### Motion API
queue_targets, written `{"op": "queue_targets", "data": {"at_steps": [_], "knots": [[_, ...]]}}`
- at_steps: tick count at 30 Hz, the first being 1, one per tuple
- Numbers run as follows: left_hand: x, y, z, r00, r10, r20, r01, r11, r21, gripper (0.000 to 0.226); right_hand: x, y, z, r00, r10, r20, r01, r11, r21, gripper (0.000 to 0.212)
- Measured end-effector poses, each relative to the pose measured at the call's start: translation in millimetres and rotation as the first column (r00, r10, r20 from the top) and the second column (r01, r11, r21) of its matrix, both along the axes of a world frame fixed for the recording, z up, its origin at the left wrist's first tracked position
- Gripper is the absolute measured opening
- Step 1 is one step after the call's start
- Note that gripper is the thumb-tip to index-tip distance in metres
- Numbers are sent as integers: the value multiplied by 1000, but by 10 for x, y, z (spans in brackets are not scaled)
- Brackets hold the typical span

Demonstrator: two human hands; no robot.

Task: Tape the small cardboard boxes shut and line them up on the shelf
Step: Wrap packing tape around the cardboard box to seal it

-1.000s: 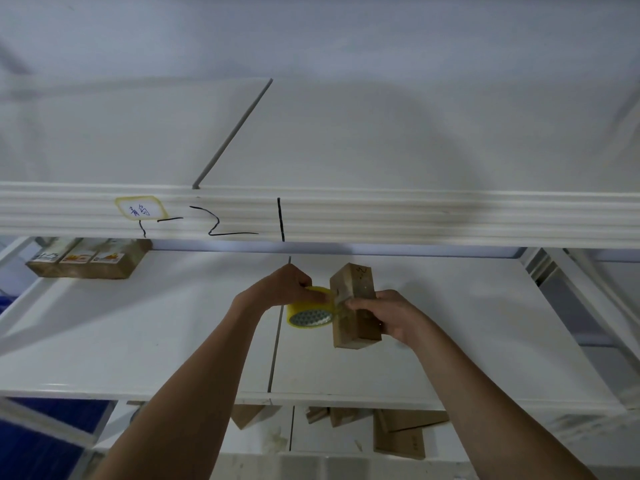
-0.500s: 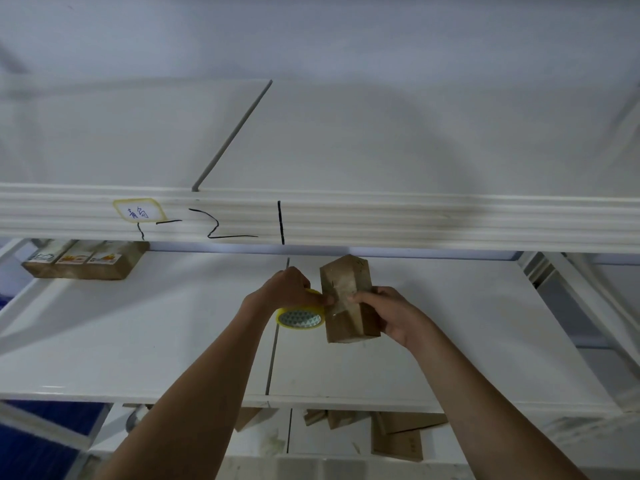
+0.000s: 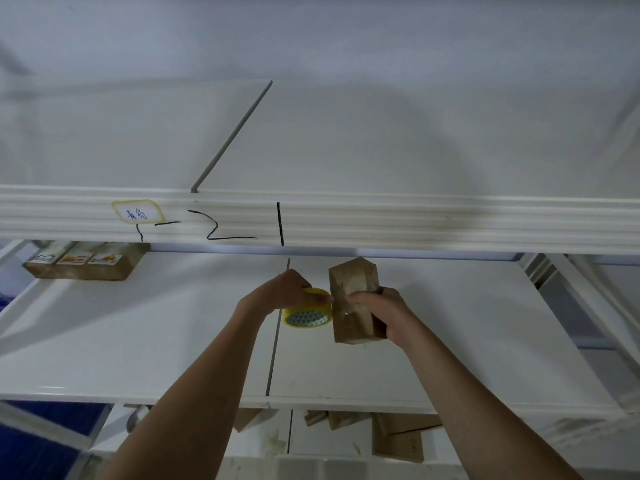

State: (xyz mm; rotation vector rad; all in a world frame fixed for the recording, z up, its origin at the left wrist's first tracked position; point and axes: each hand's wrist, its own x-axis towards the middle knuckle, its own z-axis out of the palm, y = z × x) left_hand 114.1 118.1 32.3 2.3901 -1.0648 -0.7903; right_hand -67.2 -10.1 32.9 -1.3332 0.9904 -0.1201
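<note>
A small brown cardboard box (image 3: 353, 323) stands on end in the air above the middle white shelf (image 3: 138, 341). My right hand (image 3: 377, 310) grips it from the right, thumb across its front face. My left hand (image 3: 284, 289) holds a yellow roll of tape (image 3: 306, 315) tight against the box's left side, fingertips at the box edge. A clear strip of tape runs over the box's upper front. Three taped boxes (image 3: 83, 263) lie side by side at the far left of the same shelf.
The ribbed front beam of the upper shelf (image 3: 381, 220), with a yellow label and black marks, hangs just above the box. Loose cardboard pieces and flat boxes (image 3: 398, 438) lie on the shelf below. A white upright post (image 3: 588, 306) stands at the right.
The box has turned a little, its top corner tipping toward the far side, and both hands have shifted slightly right. The roll stays pressed to the box's left side.
</note>
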Motion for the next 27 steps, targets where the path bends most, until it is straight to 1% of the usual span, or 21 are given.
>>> {"op": "queue_targets", "data": {"at_steps": [3, 5, 7, 9, 12, 13, 15, 20, 24, 27], "knots": [[62, 59, -1, 998, -19, -67, 16, 999, -40, 50, -70, -66, -24, 1000, 12, 12, -12, 1000, 26, 47], [80, 65, 2, 997, -25, -75, 20, 998, -65, 48, -99, -91, -31, 1000, 11, 18, -12, 999, 35, 46], [91, 55, 0, 997, -25, -70, 21, 998, -57, 44, -109, -97, -9, 1000, 14, 18, -15, 999, 38, 45], [102, 56, -26, 999, -7, -40, 5, 999, -42, 45, -123, -99, 16, 999, 29, 26, -30, 998, 46, 44], [123, 92, -91, 994, 46, 103, -49, 998, 26, 56, -142, -127, 79, 997, 49, 66, -53, 997, 63, 43], [119, 99, -110, 991, 54, 125, -60, 997, 46, 60, -149, -127, 95, 996, 52, 76, -57, 996, 64, 41], [104, 89, -135, 991, 50, 123, -58, 996, 65, 62, -151, -123, 117, 994, 58, 98, -64, 996, 68, 38], [90, 57, -138, 996, 59, 71, -63, 996, 59, 62, -152, -87, 139, 984, 91, 153, -106, 990, 95, 38], [74, 15, -106, 997, 55, -57, -56, 998, -16, 68, -149, -45, 146, 966, 141, 217, -175, 974, 142, 39], [72, 12, -64, 991, 38, -126, -47, 997, -69, 61, -145, -47, 139, 960, 131, 246, -186, 959, 214, 43]]}}
